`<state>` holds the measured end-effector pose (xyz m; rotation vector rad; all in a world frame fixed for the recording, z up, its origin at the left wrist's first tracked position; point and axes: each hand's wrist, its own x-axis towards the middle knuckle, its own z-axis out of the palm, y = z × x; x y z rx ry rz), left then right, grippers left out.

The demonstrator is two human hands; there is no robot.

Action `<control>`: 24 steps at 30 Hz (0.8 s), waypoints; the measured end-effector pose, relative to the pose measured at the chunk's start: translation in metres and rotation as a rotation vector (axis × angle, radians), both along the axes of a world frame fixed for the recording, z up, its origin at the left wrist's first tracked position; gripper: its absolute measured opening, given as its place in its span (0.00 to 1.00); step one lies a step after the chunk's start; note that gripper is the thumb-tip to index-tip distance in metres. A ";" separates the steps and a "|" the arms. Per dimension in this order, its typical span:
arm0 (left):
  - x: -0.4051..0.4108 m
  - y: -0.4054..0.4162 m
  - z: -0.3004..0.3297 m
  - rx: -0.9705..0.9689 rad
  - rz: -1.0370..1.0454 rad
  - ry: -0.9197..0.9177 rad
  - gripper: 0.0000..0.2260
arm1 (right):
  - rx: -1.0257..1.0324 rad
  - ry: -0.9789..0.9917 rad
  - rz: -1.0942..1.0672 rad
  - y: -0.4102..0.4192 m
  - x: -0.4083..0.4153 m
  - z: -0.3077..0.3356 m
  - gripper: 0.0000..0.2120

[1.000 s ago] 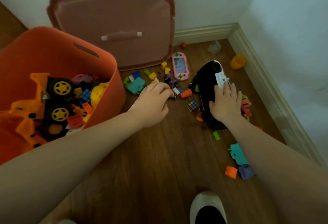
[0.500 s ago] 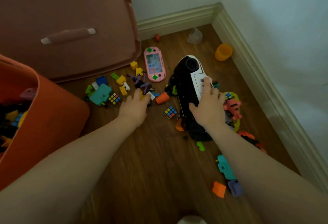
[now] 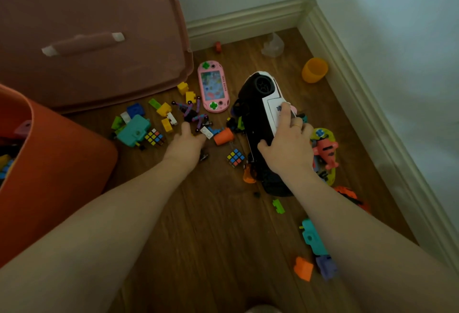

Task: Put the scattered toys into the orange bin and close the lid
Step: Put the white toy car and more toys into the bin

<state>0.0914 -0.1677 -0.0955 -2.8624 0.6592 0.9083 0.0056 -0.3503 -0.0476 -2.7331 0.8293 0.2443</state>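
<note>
Toy-strewn wood floor (image 3: 211,225), white-walled corner

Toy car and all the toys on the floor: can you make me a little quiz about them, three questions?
1. True or false: the right hand grips the black and white toy car.
2. The pink handheld game lies: A) inside the orange bin, B) on the floor, C) on the lid.
3. What colour is the cup by the baseboard?

Key: 1 true; 2 B; 3 yellow-orange.
</note>
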 end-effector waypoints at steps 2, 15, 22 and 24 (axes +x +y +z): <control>0.000 0.002 0.002 0.014 -0.023 0.013 0.11 | -0.004 0.006 0.008 0.000 -0.001 0.001 0.43; -0.013 0.019 0.001 -0.015 0.021 0.099 0.25 | 0.002 0.050 0.056 0.000 -0.006 0.008 0.45; -0.019 0.015 0.000 -0.017 -0.026 0.052 0.18 | -0.093 0.030 0.124 0.010 -0.007 0.007 0.50; -0.019 0.016 0.002 -0.091 0.040 0.044 0.17 | -0.086 0.014 0.150 0.012 -0.009 0.007 0.48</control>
